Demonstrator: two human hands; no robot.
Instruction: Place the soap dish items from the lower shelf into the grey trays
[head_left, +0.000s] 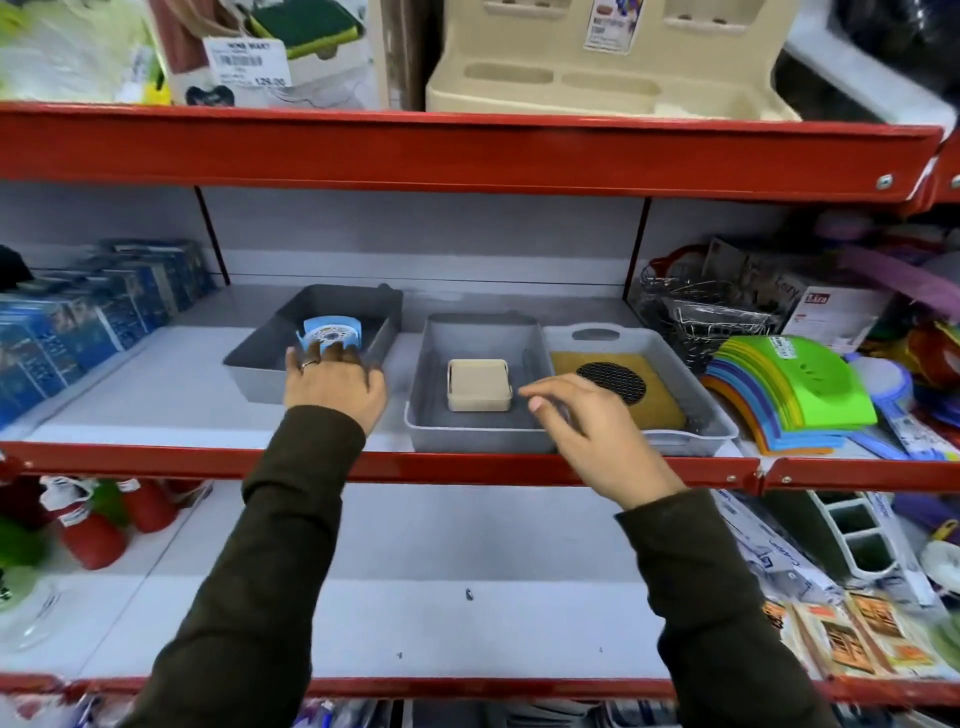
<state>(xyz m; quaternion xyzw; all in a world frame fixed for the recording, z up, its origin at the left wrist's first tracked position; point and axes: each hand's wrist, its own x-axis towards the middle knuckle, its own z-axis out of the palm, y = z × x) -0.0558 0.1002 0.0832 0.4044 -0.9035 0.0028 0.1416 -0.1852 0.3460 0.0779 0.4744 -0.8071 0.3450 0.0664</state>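
Three grey trays stand side by side on the middle shelf. The left tray holds a round blue soap dish, tilted up. My left hand reaches over that tray's near rim, fingers curled on the dish's near edge. A beige square soap dish lies flat in the middle tray. The right tray holds a yellow item with a black mesh circle. Hovering over the near rims of the middle and right trays, my right hand has loose fingers and holds nothing.
Blue boxes fill the shelf's left end. At the right are a wire basket and stacked coloured soap dishes. The lower shelf has red bottles left and packets right. Red shelf edges run above and below.
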